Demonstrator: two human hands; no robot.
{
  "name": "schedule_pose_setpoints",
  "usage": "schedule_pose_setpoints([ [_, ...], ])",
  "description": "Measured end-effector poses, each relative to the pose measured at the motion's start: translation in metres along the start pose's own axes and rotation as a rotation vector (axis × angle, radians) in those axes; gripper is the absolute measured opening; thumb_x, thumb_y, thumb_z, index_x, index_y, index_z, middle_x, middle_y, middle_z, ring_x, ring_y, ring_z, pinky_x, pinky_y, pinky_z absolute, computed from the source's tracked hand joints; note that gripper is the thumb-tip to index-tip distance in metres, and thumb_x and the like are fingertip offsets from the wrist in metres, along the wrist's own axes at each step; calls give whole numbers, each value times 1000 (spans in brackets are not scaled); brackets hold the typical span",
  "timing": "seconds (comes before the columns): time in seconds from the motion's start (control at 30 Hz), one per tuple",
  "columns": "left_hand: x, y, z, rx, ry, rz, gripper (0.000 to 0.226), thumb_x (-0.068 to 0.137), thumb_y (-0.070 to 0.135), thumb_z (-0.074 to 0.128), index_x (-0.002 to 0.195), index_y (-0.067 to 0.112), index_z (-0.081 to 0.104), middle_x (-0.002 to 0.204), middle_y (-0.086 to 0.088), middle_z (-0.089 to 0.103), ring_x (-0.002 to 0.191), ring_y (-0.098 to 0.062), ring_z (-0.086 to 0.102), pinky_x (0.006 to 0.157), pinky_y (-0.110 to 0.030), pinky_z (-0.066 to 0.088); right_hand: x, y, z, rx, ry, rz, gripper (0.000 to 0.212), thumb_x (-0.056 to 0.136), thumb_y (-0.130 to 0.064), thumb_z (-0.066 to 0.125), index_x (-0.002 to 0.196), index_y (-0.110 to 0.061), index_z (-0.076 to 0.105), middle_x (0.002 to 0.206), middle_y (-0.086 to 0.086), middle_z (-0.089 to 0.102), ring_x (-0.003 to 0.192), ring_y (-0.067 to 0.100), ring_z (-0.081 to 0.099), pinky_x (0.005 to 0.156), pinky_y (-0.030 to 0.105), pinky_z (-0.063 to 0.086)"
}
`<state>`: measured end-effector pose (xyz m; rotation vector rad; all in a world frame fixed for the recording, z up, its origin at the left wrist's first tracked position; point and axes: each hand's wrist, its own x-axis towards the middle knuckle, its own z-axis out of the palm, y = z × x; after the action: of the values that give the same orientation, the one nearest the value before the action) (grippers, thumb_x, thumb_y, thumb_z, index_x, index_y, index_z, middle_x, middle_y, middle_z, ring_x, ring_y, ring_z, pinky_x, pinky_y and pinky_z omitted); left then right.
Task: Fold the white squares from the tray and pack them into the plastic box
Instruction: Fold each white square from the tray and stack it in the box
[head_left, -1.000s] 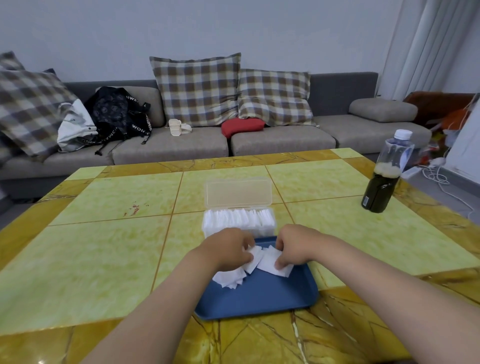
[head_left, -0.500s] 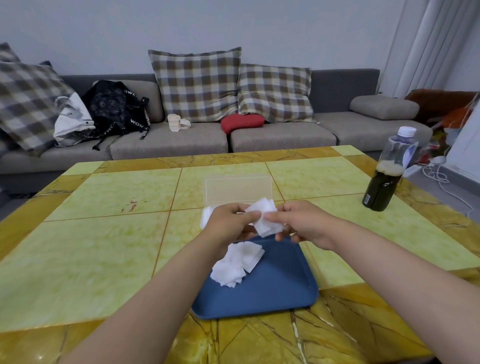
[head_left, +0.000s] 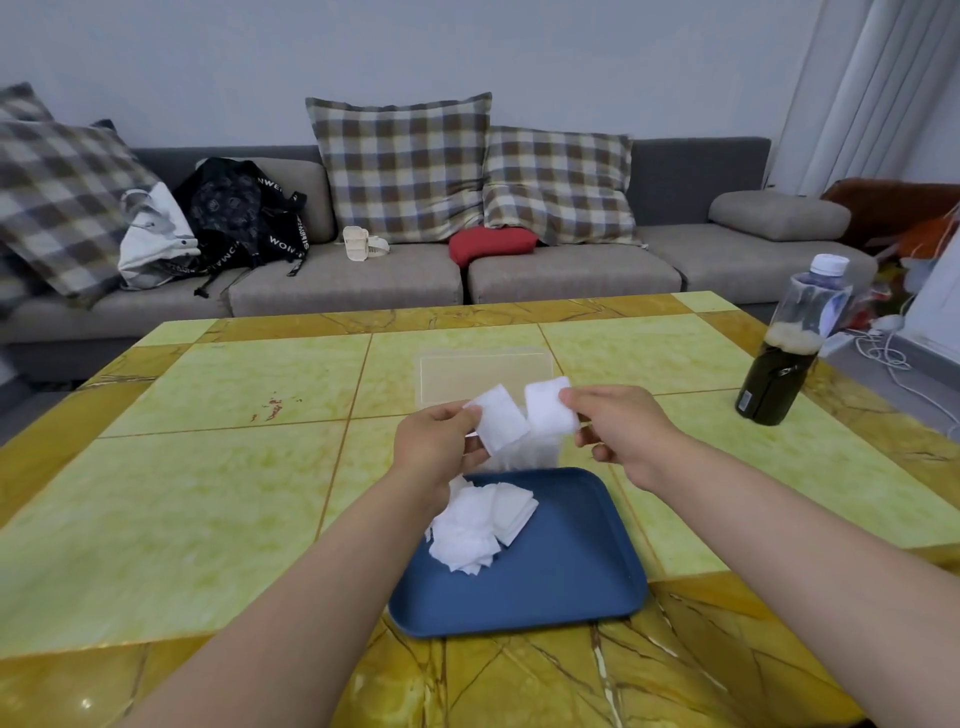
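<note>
- Two white squares are being held up above the far edge of the tray, one in each hand: the left square (head_left: 500, 425) is tilting toward the right square (head_left: 549, 411), their inner edges nearly touching or overlapping; which, cannot be told.
- Pinching the outer edge of its square, the left hand (head_left: 435, 451) is closing thumb and forefinger on the material, the other fingers curling beneath; this edge grip is probably leaving the face free for folding.
- Mirroring it, the right hand (head_left: 619, 435) is gripping its square at the right edge, fingers closed around it.
- Lying just below and nearer than the left hand, a loose pile of unfolded squares (head_left: 480, 525) is resting on the blue tray (head_left: 561, 582), within short reach for the next pick.
- Standing just beyond both hands, the plastic box (head_left: 511, 452) is largely being hidden behind the raised squares; white material is showing in it, and its clear lid (head_left: 485, 375) is standing open beyond, so packing appears to be partly done.
- Sitting well off to the right of the right hand, a bottle (head_left: 789, 348) is standing upright on the yellow table (head_left: 208, 493), clear of the working area.
</note>
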<state>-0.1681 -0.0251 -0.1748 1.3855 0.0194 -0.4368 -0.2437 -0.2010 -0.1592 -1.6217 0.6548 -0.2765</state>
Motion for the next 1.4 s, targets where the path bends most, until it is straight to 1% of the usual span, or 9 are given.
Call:
schedule_pose_setpoints([
  [0.13, 3, 2, -7, 127, -19, 11, 6, 94, 7, 67, 96, 3, 70, 80, -9, 70, 56, -15, 65, 64, -26, 63, -4, -8, -5, 6, -94, -177, 15, 93, -23, 71, 103, -13, 74, 69, -3, 60, 50, 11, 50, 43, 21, 34],
  [0.43, -7, 9, -1, 139, -291, -67, 20, 98, 6, 57, 107, -3, 72, 102, -19, 77, 94, -29, 76, 72, -29, 63, -12, -6, 6, -261, -131, -293, 5, 89, -19, 75, 88, -14, 76, 52, -15, 62, 42, 9, 47, 46, 16, 42],
  [0.77, -9, 12, -4, 75, -370, -109, 36, 95, 29, 65, 114, -1, 71, 106, -15, 77, 97, -26, 75, 80, -31, 61, -12, -4, 16, -297, -71, -301, 9, 86, -20, 78, 83, -11, 78, 70, -5, 69, 38, 0, 48, 45, 17, 43],
  [0.9, -6, 10, -10, 225, -254, -16, 22, 88, 4, 73, 109, -1, 73, 97, -14, 78, 84, -22, 77, 72, -27, 62, -8, -2, 21, -384, -61, -341, 16, 88, -29, 74, 80, -15, 77, 73, -5, 74, 40, -2, 51, 53, 22, 47],
  [1.0, 3, 7, -18, 275, -72, 44, 13, 89, 0, 69, 101, 0, 72, 98, -19, 76, 82, -28, 75, 71, -32, 63, -3, 5, 24, -665, -68, -358, 29, 90, -29, 64, 79, -4, 73, 70, 5, 72, 45, 7, 51, 55, 26, 45],
  [1.1, 11, 4, -25, 301, 19, 81, 12, 88, 0, 64, 98, -2, 70, 103, -23, 73, 92, -35, 71, 82, -44, 62, -2, 19, 31, -994, -177, -171, 33, 83, -34, 64, 73, -2, 67, 58, 5, 59, 50, 20, 49, 55, 28, 41],
  [1.17, 11, 3, -26, 306, 28, 86, 14, 88, -1, 62, 99, -6, 69, 101, -23, 72, 89, -33, 68, 85, -46, 61, -5, 26, 38, -1120, -228, -72, 36, 79, -47, 68, 77, -11, 66, 65, 2, 66, 56, 21, 60, 58, 27, 44],
  [1.27, 9, 1, -23, 319, 16, 93, 12, 88, 0, 61, 96, -2, 70, 104, -23, 72, 89, -32, 68, 84, -45, 61, -2, 30, 49, -1179, -265, -60, 41, 72, -53, 73, 83, -15, 65, 75, -2, 65, 67, 20, 61, 62, 29, 43],
  [1.4, 9, 0, -22, 319, 17, 82, 11, 88, 0, 61, 95, 1, 70, 108, -24, 71, 99, -37, 70, 85, -47, 61, -2, 26, 50, -985, -379, 10, 25, 77, -30, 80, 81, -19, 58, 77, 2, 52, 65, 21, 47, 62, 28, 37],
])
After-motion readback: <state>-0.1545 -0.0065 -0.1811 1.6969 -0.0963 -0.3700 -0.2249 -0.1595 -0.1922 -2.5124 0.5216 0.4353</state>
